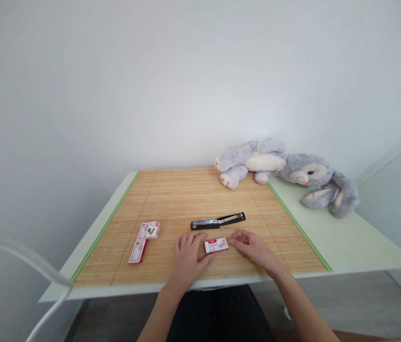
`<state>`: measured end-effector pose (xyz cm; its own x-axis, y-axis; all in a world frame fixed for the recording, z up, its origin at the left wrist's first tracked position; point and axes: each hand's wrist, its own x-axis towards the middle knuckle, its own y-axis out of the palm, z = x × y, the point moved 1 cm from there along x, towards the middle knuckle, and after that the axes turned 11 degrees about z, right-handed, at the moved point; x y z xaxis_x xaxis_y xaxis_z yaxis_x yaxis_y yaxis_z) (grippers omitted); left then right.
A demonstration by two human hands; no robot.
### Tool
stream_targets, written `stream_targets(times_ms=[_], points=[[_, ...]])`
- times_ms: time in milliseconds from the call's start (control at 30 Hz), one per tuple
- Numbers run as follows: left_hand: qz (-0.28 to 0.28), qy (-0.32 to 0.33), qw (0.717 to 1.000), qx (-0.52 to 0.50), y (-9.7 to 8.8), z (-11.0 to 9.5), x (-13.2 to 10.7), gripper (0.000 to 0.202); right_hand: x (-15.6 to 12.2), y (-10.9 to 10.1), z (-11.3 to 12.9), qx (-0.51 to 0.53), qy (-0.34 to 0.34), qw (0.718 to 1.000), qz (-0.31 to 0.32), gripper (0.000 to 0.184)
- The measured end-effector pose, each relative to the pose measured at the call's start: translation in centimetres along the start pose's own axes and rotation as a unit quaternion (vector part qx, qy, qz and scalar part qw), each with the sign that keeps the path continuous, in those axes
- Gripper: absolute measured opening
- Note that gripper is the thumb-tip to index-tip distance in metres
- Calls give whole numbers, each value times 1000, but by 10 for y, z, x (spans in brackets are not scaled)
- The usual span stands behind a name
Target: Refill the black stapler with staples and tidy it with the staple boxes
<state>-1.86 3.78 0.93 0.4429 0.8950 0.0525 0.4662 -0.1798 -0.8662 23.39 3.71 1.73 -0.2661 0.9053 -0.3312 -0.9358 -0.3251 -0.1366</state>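
A small red-and-white staple box (pixel 216 245) lies flat on the bamboo mat between my hands. My left hand (pixel 190 256) rests at its left end, fingers spread on the mat, with the thumb at the box's lower edge and the index finger near its upper corner. Just off the right end is my right hand (pixel 252 247), its fingers curled and the thumb close to the index finger; whether something small sits between them cannot be made out. Beyond the box, a black stapler (pixel 218 221) lies swung wide open, its metal parts showing.
Left on the mat (pixel 172 194) are more staple boxes (pixel 138 251), with a small carton bearing a stapler picture (pixel 153 230) beside them. A grey plush rabbit (pixel 267 164) lies along the back right. A white cable or bar (pixel 43 268) crosses the lower left foreground.
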Motion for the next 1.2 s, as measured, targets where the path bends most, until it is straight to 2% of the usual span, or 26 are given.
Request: stream_targets(times_ms=[67,133,233,333,500,533,600,733,833,967,1200], points=[[1,-14,1000,2,-6,8,-1,38,1,0,4,-91,-54,994,-3,50],[8,-16,1000,-3,-11,15,-1,32,2,5,9,-206,-90,974,15,54],[14,-9,1000,-16,-17,22,-1,31,5,10,12,-300,-90,950,20,38],[14,-6,1000,-21,-20,28,0,31,5,6,8,-312,-86,946,14,33],[8,-2,1000,-26,-21,30,-1,31,3,3,17,-322,-80,943,2,51],[7,-2,1000,-26,-21,30,-1,31,4,7,24,-341,-80,937,-5,49],[4,-2,1000,-26,-20,29,-1,31,7,18,40,-395,-81,915,-14,33],[1,2,1000,-25,-20,29,-1,31,22,45,66,-468,-79,880,1,10],[-2,4,999,-33,-20,29,-1,31,35,57,74,-516,-62,854,12,11],[-3,5,999,-49,-19,31,0,33,44,62,77,-560,-48,827,22,12],[-3,12,998,-63,-17,32,1,31,31,52,74,-575,-39,816,40,17]])
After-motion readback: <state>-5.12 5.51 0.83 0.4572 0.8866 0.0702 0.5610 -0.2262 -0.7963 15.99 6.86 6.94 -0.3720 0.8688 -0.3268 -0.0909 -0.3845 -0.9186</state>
